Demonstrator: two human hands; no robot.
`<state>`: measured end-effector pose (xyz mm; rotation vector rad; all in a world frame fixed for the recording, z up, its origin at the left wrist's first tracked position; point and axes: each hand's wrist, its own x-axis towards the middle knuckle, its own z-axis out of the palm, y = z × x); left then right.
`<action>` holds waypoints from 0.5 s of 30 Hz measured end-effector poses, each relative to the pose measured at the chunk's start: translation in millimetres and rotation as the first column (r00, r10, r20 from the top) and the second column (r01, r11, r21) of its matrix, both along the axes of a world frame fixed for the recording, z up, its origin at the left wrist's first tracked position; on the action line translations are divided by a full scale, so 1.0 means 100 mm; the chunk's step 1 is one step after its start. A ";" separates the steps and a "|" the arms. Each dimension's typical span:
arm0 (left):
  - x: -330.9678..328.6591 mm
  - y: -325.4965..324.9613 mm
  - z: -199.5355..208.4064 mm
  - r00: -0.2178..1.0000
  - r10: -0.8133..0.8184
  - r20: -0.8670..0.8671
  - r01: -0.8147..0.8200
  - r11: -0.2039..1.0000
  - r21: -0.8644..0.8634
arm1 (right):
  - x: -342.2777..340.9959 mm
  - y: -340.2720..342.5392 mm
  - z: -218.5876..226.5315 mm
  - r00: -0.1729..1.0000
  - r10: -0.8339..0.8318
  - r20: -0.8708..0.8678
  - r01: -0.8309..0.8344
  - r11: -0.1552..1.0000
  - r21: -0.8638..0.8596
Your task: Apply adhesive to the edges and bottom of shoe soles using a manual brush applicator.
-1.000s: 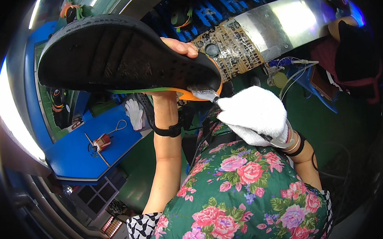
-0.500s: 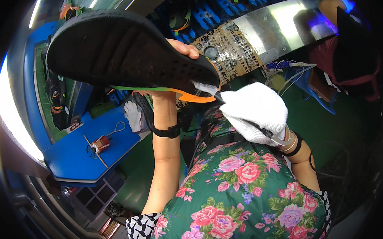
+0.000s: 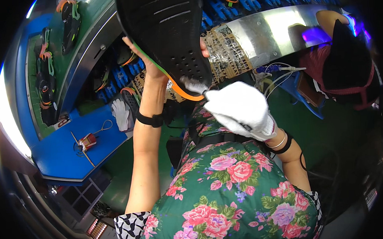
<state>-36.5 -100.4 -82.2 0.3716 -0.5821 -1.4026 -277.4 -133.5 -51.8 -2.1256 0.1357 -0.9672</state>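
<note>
A black shoe sole (image 3: 172, 40), pierced with small holes and edged in orange and green, is held up in front of me. Its wide end points away and runs out of the top of the view. My bare left hand (image 3: 152, 72) grips it from beneath, with fingertips showing at its right edge. A white knitted glove covers my right hand (image 3: 237, 107), which is closed round the dark handle of a small brush. The pale bristles of the brush (image 3: 193, 84) touch the sole's narrow end, near the orange rim.
On the left, a blue table (image 3: 53, 154) carries white gloves (image 3: 121, 113) and a red container (image 3: 87, 142) with a stick across it. Beyond it runs a green belt with shoes (image 3: 68, 27). A shiny metal rail (image 3: 277, 28), partly wrapped in taped cardboard (image 3: 227, 55), curves ahead.
The sole has swung round: its wide end moved from the left to the top. Both hands have shifted slightly left in view, and the brush stays at the narrow end.
</note>
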 end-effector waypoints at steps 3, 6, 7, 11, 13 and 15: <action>0.02 -0.02 0.00 0.999 -0.043 0.020 0.042 0.998 0.044 | 0.00 -0.06 0.03 0.982 0.181 0.049 -0.187 0.962 0.199; 0.03 -0.04 -0.02 0.995 -0.091 0.038 0.087 0.992 0.094 | -0.02 -0.11 -0.02 0.948 0.277 0.158 -0.318 0.861 0.396; 0.04 -0.04 -0.03 0.993 -0.109 0.043 0.103 0.988 0.112 | -0.01 -0.12 -0.03 0.976 0.192 0.099 -0.213 0.930 0.299; 0.05 -0.06 -0.04 0.982 -0.180 0.057 0.168 0.971 0.173 | 0.01 -0.09 -0.04 0.985 0.175 -0.009 -0.175 0.985 0.015; 0.04 -0.04 -0.14 0.977 -0.210 0.046 0.200 0.965 0.170 | 0.01 -0.12 -0.01 0.958 0.283 0.042 -0.286 0.938 0.196; 0.06 -0.05 -0.16 0.957 -0.266 0.115 0.240 0.950 0.198 | -0.02 -0.16 0.03 0.958 0.277 0.067 -0.285 0.917 0.280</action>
